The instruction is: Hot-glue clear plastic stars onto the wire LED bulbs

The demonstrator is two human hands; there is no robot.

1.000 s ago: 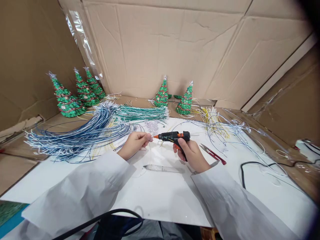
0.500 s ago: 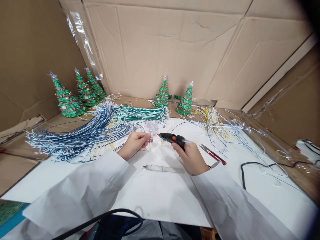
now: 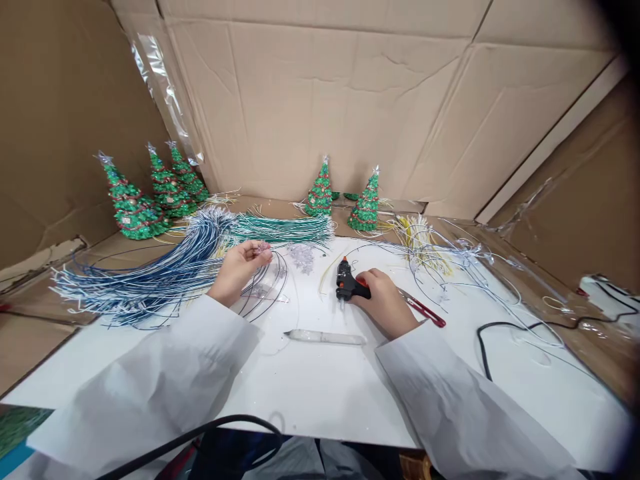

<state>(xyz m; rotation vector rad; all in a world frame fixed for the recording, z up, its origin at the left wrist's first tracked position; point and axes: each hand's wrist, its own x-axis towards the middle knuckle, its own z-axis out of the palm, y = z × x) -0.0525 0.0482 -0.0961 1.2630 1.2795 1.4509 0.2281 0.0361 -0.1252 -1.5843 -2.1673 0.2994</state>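
My left hand [image 3: 239, 268] is raised over the left part of the white board, thumb and fingers pinched on a small clear, pinkish sparkly piece [image 3: 261, 249]. What exactly the piece is, I cannot make out. My right hand [image 3: 386, 301] is closed round the handle of a black glue gun [image 3: 350, 283] with an orange tip. The gun lies low at the board, its tip pointing away from me. Between the hands, a small heap of clear pieces [image 3: 302, 257] lies on the board. A clear pen-like tool [image 3: 325, 337] with a dark point rests in front.
Bundles of blue wires [image 3: 145, 283] and green wires [image 3: 283, 229] lie left and behind. Small Christmas trees [image 3: 367, 205] stand along the cardboard wall [image 3: 320, 100]. Red-handled snips [image 3: 425, 311] lie beside my right hand. Yellow wires [image 3: 423, 243] and a black cable [image 3: 520, 325] are at right.
My left hand has moved left and away from the glue gun, still pinching. My right hand has lowered the gun and turned its tip from pointing left to pointing away.
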